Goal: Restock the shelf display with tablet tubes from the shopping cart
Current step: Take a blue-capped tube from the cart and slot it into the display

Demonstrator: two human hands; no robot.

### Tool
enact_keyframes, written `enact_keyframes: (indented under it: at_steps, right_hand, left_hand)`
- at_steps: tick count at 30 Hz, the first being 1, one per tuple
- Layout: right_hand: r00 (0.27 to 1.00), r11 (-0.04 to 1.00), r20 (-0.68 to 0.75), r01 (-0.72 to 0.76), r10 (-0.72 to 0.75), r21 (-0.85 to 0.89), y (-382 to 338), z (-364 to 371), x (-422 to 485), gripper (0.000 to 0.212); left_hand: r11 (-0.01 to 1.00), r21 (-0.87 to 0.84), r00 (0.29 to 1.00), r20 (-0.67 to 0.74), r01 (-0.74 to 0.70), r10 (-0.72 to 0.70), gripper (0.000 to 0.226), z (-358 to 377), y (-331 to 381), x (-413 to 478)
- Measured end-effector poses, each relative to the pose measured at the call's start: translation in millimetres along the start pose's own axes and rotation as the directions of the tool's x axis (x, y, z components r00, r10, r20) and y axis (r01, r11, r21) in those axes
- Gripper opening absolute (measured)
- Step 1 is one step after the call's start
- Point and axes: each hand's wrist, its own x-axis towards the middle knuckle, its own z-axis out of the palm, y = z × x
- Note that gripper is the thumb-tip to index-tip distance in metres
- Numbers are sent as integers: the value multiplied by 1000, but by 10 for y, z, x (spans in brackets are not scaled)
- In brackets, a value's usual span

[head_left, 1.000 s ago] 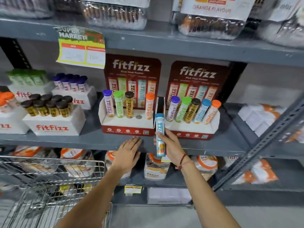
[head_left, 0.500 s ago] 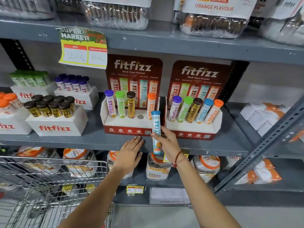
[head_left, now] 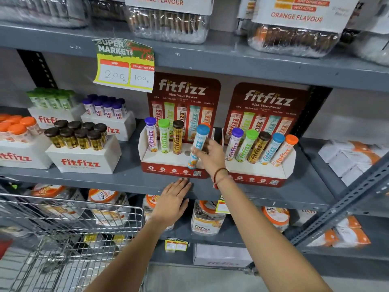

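My right hand (head_left: 210, 157) fingers grip the blue-capped tube (head_left: 199, 144) over the display tray (head_left: 168, 163); left hand (head_left: 172, 203), fingers flat and empty, at 7 o'clock on the shelf (head_left: 126, 182).

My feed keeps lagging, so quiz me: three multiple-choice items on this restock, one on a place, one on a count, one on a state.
1. Where is the left hand?
A. on the shelf edge
B. in the cart
C. on a tube

2. How many tubes stand in the right display?
A. three
B. five
C. seven

3. What is the state of the blue-capped tube?
A. seated in its slot
B. held by the right hand
C. lying flat

Answers: 1 A, its palm lies flat on the shelf front. 2 B, five caps show there: purple, green, brown, blue, orange. 3 B, fingers grip it, tilted, over the left display.
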Motion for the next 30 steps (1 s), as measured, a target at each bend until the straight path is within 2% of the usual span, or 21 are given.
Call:
enact_keyframes:
  at_steps: [5,14,23,30]
  right_hand:
    - [989,969,-78,107,-127,-223,-62,168,243,32]
    - [971,894,-73,177,-226,-412,34,339,341,31]
    - [972,864,-61,171,-226,-473,-54,397,351,31]
    - [986,840,-95,62,-134,-540,30,472,281,31]
  left_hand:
    - [999,-39,1000,-4,-19,19,53,-27,-61,-5]
    - [999,-8,999,5,43,-43,52,-122,-325,-118]
    - [999,-5,999,11,51,-51,52,-132,-307,-121]
    - [998,1,998,22,63,-63,53,-152,-289,-115]
